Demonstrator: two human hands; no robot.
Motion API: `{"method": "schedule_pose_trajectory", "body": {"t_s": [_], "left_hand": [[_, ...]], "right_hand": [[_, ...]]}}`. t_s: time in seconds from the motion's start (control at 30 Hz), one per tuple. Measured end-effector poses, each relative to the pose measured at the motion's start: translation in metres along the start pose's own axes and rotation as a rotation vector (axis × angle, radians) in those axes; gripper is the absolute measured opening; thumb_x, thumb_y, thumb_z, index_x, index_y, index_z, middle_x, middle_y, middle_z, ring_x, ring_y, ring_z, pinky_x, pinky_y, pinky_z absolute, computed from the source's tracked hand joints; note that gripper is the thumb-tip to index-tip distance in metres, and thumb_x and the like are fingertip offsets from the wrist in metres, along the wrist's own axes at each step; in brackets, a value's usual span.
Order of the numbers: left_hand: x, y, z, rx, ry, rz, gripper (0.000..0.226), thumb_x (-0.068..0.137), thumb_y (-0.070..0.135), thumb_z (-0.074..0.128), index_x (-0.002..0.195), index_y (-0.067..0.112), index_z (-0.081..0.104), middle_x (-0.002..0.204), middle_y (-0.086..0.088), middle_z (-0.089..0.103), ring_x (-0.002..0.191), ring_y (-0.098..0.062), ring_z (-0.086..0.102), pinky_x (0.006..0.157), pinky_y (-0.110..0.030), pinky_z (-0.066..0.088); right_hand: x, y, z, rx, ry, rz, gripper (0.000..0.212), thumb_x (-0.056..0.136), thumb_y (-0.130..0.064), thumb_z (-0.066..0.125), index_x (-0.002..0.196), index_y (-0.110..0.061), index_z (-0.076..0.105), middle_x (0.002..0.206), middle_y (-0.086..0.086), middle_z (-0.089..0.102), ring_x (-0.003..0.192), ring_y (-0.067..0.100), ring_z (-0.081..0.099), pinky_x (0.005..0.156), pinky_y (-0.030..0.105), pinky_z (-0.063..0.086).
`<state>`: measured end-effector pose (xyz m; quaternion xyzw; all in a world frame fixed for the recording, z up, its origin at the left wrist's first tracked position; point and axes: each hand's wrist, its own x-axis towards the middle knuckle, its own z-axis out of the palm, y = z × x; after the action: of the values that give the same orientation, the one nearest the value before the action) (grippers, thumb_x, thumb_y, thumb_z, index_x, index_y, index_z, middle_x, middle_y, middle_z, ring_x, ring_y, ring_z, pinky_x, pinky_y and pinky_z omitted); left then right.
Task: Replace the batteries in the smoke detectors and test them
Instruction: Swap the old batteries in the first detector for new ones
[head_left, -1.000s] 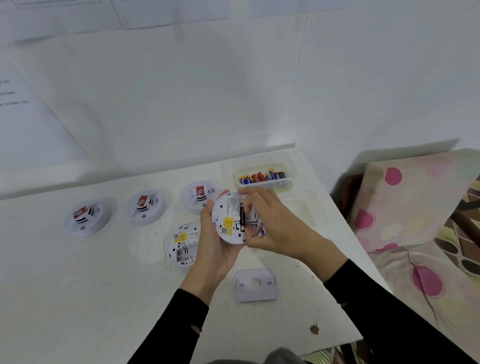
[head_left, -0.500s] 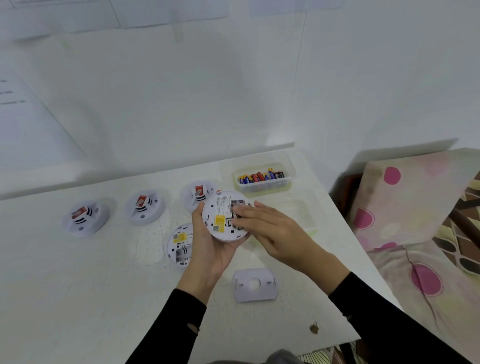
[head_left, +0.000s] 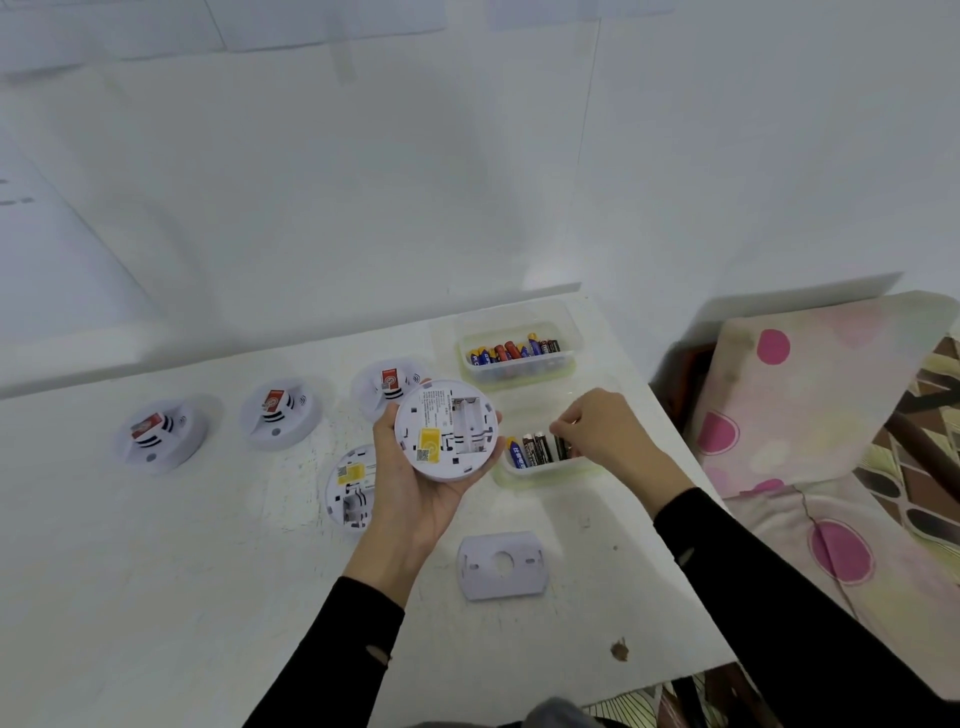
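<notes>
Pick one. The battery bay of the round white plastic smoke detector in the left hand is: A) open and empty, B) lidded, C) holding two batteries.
A: the round white plastic smoke detector held in the left hand shows its bay open with bare slots.

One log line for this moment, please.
left hand: holds smoke detector back up, bay empty | right hand: at batteries in near tub, grip unclear | far tub: also stocked

Right hand (head_left: 602, 436) withdrawn from the smoke detector (head_left: 447, 428), now at the near battery tub (head_left: 545, 472), fingertips among its batteries (head_left: 535, 449). Detector's battery bay now uncovered and empty.
</notes>
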<state>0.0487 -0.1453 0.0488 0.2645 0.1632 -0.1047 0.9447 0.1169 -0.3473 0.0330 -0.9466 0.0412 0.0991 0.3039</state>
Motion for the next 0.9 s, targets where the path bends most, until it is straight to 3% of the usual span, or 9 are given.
{"method": "schedule_pose_trajectory", "body": {"t_s": [0.2, 0.27, 0.37, 0.5, 0.67, 0.77, 0.9], "left_hand": [[-0.001, -0.001, -0.002, -0.01, -0.007, 0.005, 0.058, 0.095, 0.048, 0.046, 0.14, 0.012, 0.053, 0.13, -0.024, 0.063, 0.125, -0.047, 0.055, 0.093, -0.061, 0.051], [-0.002, -0.002, -0.004, -0.021, -0.001, 0.007, 0.057, 0.097, 0.049, 0.044, 0.138, 0.011, 0.055, 0.129, -0.024, 0.064, 0.125, -0.047, 0.055, 0.092, -0.062, 0.051], [-0.002, -0.002, -0.007, -0.033, 0.002, 0.023, 0.057, 0.096, 0.051, 0.044, 0.134, 0.01, 0.057, 0.127, -0.025, 0.065, 0.123, -0.048, 0.056, 0.091, -0.063, 0.051], [-0.003, -0.001, -0.011, -0.012, -0.004, 0.069, 0.068, 0.083, 0.054, 0.052, 0.134, 0.01, 0.056, 0.13, -0.026, 0.062, 0.122, -0.048, 0.057, 0.094, -0.063, 0.049], [-0.012, 0.0, -0.019, -0.053, -0.021, 0.085, 0.07, 0.091, 0.062, 0.045, 0.138, 0.011, 0.053, 0.132, -0.026, 0.061, 0.122, -0.05, 0.057, 0.097, -0.068, 0.044], [-0.021, 0.003, -0.026, -0.072, -0.022, 0.107, 0.07, 0.086, 0.054, 0.057, 0.143, 0.013, 0.05, 0.138, -0.023, 0.057, 0.127, -0.047, 0.053, 0.096, -0.068, 0.046], [-0.037, 0.01, -0.033, -0.059, 0.005, 0.181, 0.047, 0.089, 0.04, 0.056, 0.128, 0.015, 0.062, 0.129, -0.018, 0.065, 0.116, -0.037, 0.064, 0.092, -0.064, 0.051]], "right_hand": [[-0.002, -0.008, 0.001, -0.123, 0.06, -0.073, 0.035, 0.09, -0.023, 0.059, 0.066, 0.002, 0.067, 0.07, 0.017, 0.069, 0.062, 0.027, 0.059, 0.065, 0.034, 0.05], [-0.017, -0.009, 0.0, -0.002, 0.162, -0.216, 0.025, 0.092, -0.019, 0.056, 0.076, -0.005, 0.069, 0.075, 0.008, 0.071, 0.065, 0.017, 0.06, 0.069, 0.031, 0.051], [-0.056, -0.016, 0.001, 0.177, 0.205, -0.491, 0.012, 0.092, -0.016, 0.061, 0.094, -0.014, 0.073, 0.077, -0.01, 0.065, 0.067, 0.004, 0.058, 0.065, 0.015, 0.044], [-0.091, -0.01, 0.025, 0.055, 0.146, -0.866, 0.014, 0.091, -0.016, 0.06, 0.097, -0.009, 0.072, 0.083, -0.001, 0.063, 0.075, 0.009, 0.057, 0.069, 0.02, 0.048], [-0.103, 0.016, 0.058, -0.01, -0.179, -0.807, 0.038, 0.086, -0.043, 0.06, 0.113, -0.017, 0.07, 0.119, -0.001, 0.064, 0.108, 0.014, 0.06, 0.09, 0.032, 0.052], [-0.105, 0.027, 0.068, -0.017, -0.218, -0.77, 0.048, 0.083, -0.051, 0.059, 0.118, -0.019, 0.067, 0.133, 0.0, 0.057, 0.123, 0.014, 0.052, 0.1, 0.031, 0.047], [-0.107, 0.025, 0.075, -0.019, -0.191, -0.791, 0.044, 0.083, -0.043, 0.065, 0.119, -0.018, 0.066, 0.128, 0.003, 0.059, 0.118, 0.017, 0.052, 0.1, 0.035, 0.046]]}}
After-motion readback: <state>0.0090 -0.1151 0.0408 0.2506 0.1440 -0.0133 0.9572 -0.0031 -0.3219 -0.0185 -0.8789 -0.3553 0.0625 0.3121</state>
